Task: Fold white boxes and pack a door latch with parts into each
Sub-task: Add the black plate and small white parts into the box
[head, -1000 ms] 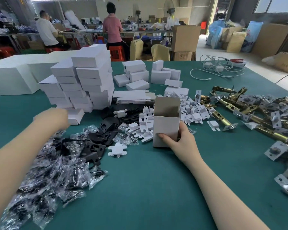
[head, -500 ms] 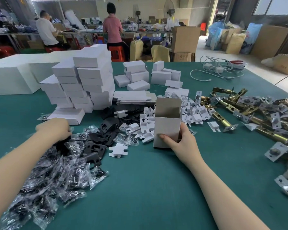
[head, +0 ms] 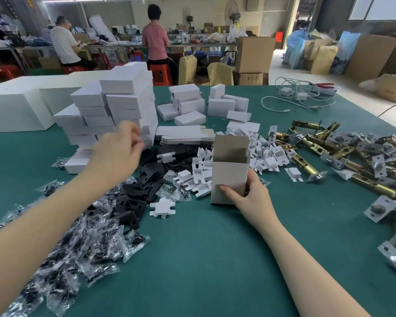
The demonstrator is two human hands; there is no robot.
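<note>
An upright white box (head: 229, 177) stands on the green table (head: 204, 248) with its top flaps open. My right hand (head: 249, 195) grips its lower right side, thumb across the front. My left hand (head: 117, 149) hovers, blurred, above the black strike plates (head: 144, 179), left of the box; its fingertips pinch what looks like a small clear bag. Clear bags of dark parts (head: 78, 236) lie heaped at lower left. Brass door latches (head: 329, 152) are piled on the right. White card inserts (head: 268, 154) lie behind the box.
A stack of closed white boxes (head: 124, 106) stands at the back left, flat unfolded boxes (head: 183, 136) beside it, and large white cartons (head: 14, 108) at far left. White cables (head: 302, 94) lie at the back right. Two people work at benches behind.
My left hand has lifted off the heap of clear bags and moved up and right toward the box. The right hand and the box have stayed put.
</note>
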